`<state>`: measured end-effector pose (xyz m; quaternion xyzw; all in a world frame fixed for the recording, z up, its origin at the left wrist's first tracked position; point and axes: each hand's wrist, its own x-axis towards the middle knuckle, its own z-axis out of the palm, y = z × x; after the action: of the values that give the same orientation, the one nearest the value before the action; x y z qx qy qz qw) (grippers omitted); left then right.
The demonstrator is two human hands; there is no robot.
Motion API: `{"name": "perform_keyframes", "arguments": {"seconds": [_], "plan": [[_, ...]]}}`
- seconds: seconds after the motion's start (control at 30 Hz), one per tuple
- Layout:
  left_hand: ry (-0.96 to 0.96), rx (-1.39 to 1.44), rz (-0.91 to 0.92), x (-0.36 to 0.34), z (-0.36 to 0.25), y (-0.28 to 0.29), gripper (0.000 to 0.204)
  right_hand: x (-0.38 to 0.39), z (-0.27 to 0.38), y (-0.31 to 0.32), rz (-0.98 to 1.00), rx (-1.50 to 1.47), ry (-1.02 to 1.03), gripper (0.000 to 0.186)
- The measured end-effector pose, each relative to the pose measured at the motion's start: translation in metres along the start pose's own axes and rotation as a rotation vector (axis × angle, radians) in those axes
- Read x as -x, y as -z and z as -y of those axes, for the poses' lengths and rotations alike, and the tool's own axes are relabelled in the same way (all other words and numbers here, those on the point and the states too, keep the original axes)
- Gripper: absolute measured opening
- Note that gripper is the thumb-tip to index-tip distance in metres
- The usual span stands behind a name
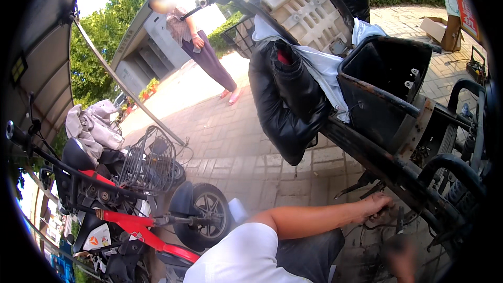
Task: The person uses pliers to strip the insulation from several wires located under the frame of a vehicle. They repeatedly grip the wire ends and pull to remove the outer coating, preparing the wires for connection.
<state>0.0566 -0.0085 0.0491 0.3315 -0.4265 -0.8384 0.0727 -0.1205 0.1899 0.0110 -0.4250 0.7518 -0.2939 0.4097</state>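
Observation:
My left arm, in a white sleeve, reaches to the underside of a scooter's black frame [382, 173]. My left hand [378, 204] is closed just below the frame rail, its fingers curled; what they hold is hidden. Dark cables [374, 225] hang beside it. Lower right, my right hand [403, 263] shows only in part and is smeared, so its fingers cannot be made out. A dark upright rod or handle [400, 220] stands just above it. Over the rail sits an open black storage bucket [377, 97], with the tipped-up seat's pale underside [312, 15] behind.
A black padded cover [285, 99] hangs from the scooter. To the left stands a red and black scooter [126, 225] with a wire basket [149, 160] and front wheel [207, 215]. A person [196, 47] stands on the paving beyond. Far right is an open cardboard box [443, 31].

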Motion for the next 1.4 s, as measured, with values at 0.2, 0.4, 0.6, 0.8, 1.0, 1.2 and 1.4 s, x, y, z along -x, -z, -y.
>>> {"name": "perform_keyframes", "arguments": {"seconds": [0.2, 0.4, 0.6, 0.8, 1.0, 1.2, 1.4], "plan": [[0.148, 0.138, 0.224, 0.010, -0.006, -0.011, 0.012, 0.007, 0.010, 0.007, 0.011, -0.060, 0.062, 0.048], [0.114, 0.086, 0.273, 0.005, 0.003, -0.010, 0.014, 0.009, 0.015, 0.007, 0.030, -0.085, 0.061, 0.040], [0.023, 0.030, 0.159, 0.003, 0.005, -0.012, 0.015, 0.022, 0.038, 0.013, 0.036, -0.011, 0.067, 0.036], [-0.005, -0.095, 0.031, 0.011, -0.007, -0.014, 0.038, 0.019, 0.040, 0.016, 0.039, 0.116, -0.057, 0.042], [0.026, 0.079, 0.026, 0.019, -0.007, -0.002, 0.031, 0.018, 0.038, -0.007, -0.062, -0.231, -0.022, 0.036], [0.021, -0.056, -0.036, 0.022, -0.020, -0.005, 0.024, 0.021, 0.091, 0.013, 0.094, -0.331, -0.091, 0.016], [0.052, 0.181, 0.059, 0.024, -0.019, -0.010, 0.024, 0.023, 0.075, 0.027, 0.198, -0.320, -0.236, 0.028]]}}
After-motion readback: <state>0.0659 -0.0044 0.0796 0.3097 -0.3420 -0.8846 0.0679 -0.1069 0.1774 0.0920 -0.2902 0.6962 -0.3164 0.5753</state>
